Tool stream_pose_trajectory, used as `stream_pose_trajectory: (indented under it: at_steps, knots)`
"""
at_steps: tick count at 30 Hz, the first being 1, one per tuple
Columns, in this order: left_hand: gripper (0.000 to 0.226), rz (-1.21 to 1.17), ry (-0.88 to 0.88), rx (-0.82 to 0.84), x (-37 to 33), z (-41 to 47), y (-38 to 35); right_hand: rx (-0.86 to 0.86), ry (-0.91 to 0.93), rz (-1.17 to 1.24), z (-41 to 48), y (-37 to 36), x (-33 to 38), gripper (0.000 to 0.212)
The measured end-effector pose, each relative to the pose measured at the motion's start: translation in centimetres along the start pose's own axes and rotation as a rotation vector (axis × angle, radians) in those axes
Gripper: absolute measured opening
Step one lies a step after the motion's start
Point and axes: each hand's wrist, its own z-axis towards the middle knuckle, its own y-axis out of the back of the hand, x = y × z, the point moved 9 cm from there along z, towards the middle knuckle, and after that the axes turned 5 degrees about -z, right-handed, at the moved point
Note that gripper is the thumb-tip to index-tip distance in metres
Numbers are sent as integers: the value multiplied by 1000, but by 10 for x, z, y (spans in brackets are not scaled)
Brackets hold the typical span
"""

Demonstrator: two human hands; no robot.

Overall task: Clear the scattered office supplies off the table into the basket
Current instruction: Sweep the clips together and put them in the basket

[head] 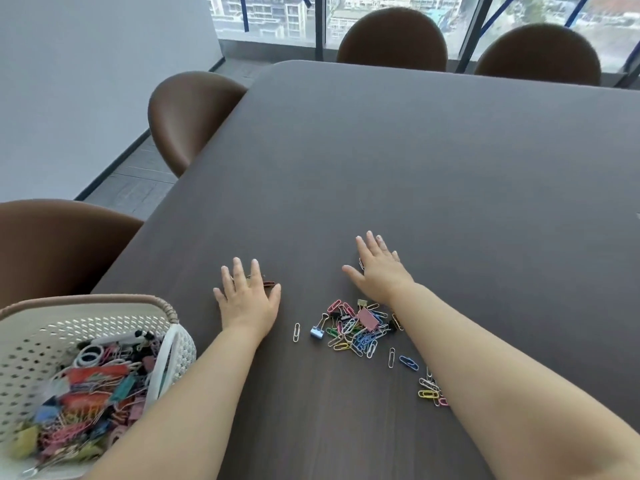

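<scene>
A heap of coloured paper clips and binder clips [356, 329] lies on the dark table [415, 161] between my forearms, with a pink binder clip on top. Single clips are scattered around it, and a smaller cluster [431, 389] sits beside my right forearm. My left hand [247, 294] lies flat on the table with fingers straight, covering a small dark clip [268, 283] that peeks out at its thumb side. My right hand [379, 268] also lies flat, fingers spread, just beyond the heap. The white perforated basket [31, 327] at the lower left holds many clips and other supplies.
Brown chairs stand along the table's left side [187, 116] and far side [393, 39]. Another chair back [52, 244] is close behind the basket. A window runs along the far wall.
</scene>
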Motion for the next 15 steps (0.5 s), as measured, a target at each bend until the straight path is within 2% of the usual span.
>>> stream_pose_trajectory:
  at_steps: [2,7,8,11,15]
  knots:
    - [66,-28,-30,21,-2,-1,-10,66,39,-26,2,-15,7,67]
    - [58,-104,-315,68,-39,-26,-26,60,228,-141,-40,-42,24,64]
    - [60,-102,-370,91,-45,-36,-29,57,253,-163,-52,-44,24,63]
    - [86,-93,-508,154,-55,-72,-35,60,277,-196,-88,-52,17,59]
    - [89,-3,-647,245,-61,-117,-48,77,236,-201,-130,-61,6,55]
